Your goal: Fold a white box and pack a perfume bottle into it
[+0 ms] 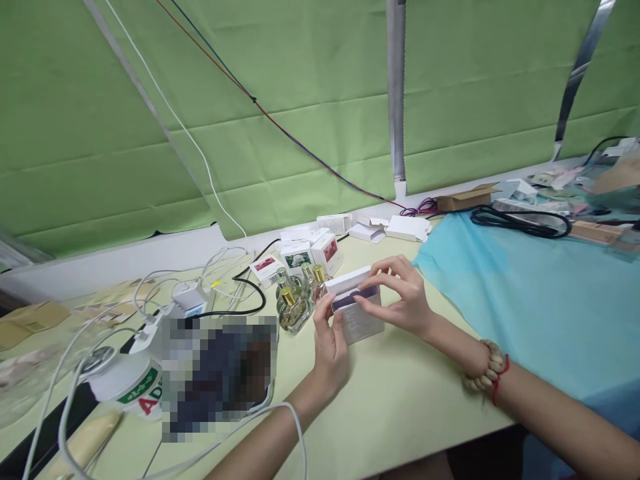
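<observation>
A small white box (361, 324) with a raised lid flap and a dark opening stands on the table between my hands. My left hand (331, 347) grips its left side, thumb and fingers around the corner. At the top, my right hand (403, 300) pinches the lid edge with bent fingers, its thumb near the dark opening. What lies inside the box cannot be made out. Just left of the box stand several glass perfume bottles (294, 312) with gold and silver caps. Behind them sit white cartons (325, 248) with flower pictures.
A blurred-out screen (225, 377), a white bottle (130, 383) and tangled white cables (200, 273) lie to the left. Blue cloth (525, 293) covers the right side, with a coiled black cable (520, 223) on it. Flattened white boxes (407, 228) lie at the back.
</observation>
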`<state>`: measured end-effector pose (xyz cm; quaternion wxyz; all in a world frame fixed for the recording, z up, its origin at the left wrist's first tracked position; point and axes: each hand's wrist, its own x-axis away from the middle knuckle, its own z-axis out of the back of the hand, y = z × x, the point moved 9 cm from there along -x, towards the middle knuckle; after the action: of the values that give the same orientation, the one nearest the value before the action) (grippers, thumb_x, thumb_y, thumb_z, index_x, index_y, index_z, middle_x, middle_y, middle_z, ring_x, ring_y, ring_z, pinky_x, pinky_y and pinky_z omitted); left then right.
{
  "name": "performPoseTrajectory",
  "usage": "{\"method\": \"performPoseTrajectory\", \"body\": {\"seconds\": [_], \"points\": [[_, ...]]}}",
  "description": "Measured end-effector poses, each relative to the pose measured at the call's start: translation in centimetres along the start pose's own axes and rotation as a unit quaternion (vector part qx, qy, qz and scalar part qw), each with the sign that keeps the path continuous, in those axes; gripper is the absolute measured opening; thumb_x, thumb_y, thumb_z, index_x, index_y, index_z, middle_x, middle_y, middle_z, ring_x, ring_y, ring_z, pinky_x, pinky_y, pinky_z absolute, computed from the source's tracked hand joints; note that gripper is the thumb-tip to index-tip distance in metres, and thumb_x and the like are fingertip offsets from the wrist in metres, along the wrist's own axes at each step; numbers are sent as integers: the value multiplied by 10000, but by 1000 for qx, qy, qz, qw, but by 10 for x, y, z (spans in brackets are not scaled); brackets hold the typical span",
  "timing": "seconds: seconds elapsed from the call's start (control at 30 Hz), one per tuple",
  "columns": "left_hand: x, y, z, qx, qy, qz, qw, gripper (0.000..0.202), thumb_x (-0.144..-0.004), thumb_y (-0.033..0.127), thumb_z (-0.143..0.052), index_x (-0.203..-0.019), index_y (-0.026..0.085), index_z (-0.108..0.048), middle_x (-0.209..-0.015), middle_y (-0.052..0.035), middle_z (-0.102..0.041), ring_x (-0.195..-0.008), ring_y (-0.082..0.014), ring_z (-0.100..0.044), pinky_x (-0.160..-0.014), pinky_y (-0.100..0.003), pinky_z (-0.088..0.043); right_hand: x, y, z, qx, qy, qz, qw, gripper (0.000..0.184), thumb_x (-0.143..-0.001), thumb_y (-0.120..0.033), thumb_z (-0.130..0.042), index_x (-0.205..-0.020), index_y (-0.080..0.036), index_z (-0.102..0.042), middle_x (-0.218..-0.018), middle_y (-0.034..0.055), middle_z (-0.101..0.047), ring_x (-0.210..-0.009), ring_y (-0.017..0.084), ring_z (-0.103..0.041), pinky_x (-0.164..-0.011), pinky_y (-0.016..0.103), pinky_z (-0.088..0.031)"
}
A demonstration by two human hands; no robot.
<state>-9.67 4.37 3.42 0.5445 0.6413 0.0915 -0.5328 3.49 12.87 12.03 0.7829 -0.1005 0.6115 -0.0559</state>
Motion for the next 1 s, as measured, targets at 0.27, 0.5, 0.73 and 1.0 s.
{"method": "performPoseTrajectory", "body": {"seconds": [0.27, 0.5, 0.73, 1.0], "points": [[-4, 16, -2, -40, -37, -66, 996, 364, -932, 117, -334, -1251, 275, -412, -1215, -64, -474, -1193, -126, -438, -975, -272, -373, 8, 35, -13, -71, -26, -163, 984, 185, -772, -320, -650, -677, -165, -685, -867, 52, -506, -824, 93, -487, -774, 229, -421], [-4, 20, -8, -116, -92, -67, 987, 305, -921, 123, -364, -1184, 256, -445, -1217, -77, -438, -1119, -128, -494, -852, -234, -439, 10, 48, -18, -142, -27, -217, 965, 336, -785, -421, -623, -638, -119, -629, -813, 58, -481, -772, 78, -499, -696, 186, -444], [-8, 16, 4, -107, -40, -7, 993, 150, -948, 234, -339, -1009, 206, -473, -1108, -83, -484, -1088, -151, -494, -864, -280, -427, 29, 42, -47, -206, -156, -230, 938, 311, -873, -423, -491, -1043, -163, -471, -1184, 91, -427, -1016, 107, -504, -754, 192, -495], [-3, -15, 17, -15, 18, 167, 986, 267, -927, 450, -358, -976, 192, -404, -934, -59, -486, -841, -142, -525, -715, -262, -456, 51, 21, -71, -239, -244, -218, 914, 215, -949, -373, -372, -1110, -231, -393, -1309, 40, -339, -743, 12, -520, -601, 134, -457]]}}
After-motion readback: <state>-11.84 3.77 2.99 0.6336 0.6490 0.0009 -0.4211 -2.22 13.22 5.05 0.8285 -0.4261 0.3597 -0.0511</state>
